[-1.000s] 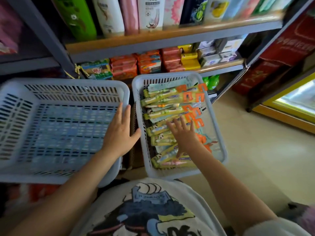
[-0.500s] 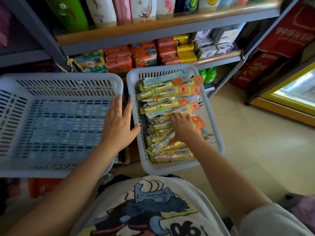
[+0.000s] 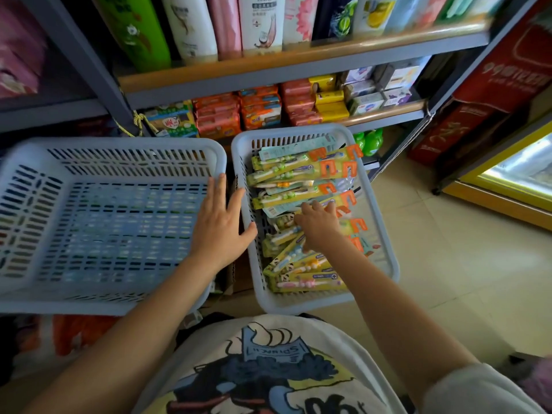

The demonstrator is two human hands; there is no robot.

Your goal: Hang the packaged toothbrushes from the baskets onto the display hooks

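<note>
**Hands at two baskets below the shop shelves**

Two pale grey slotted plastic baskets sit side by side across the middle of the frame. The left basket (image 3: 89,162), the larger of the two, fills the left half. The right basket (image 3: 385,234), at centre, holds a heap of packaged toothbrushes (image 3: 295,174), yellow-green cards with orange hang tabs pointing to the right, stacked from its far end down to its near end.

The left hand (image 3: 219,225) lies flat over the gap between the baskets, fingers straight and slightly spread, fingertips on the left basket's right rim and the thumb reaching to the right basket's left rim. The right hand (image 3: 319,224) reaches into the right basket, fingers bent down onto the packs at mid-heap; whether they have pinched a pack I cannot tell.

Across the top of the frame stand shampoo bottles (image 3: 263,22) on an upper shelf, with stacked soap boxes (image 3: 260,110) on the shelf beneath. At bottom centre is the person's printed white shirt (image 3: 263,369).
</note>
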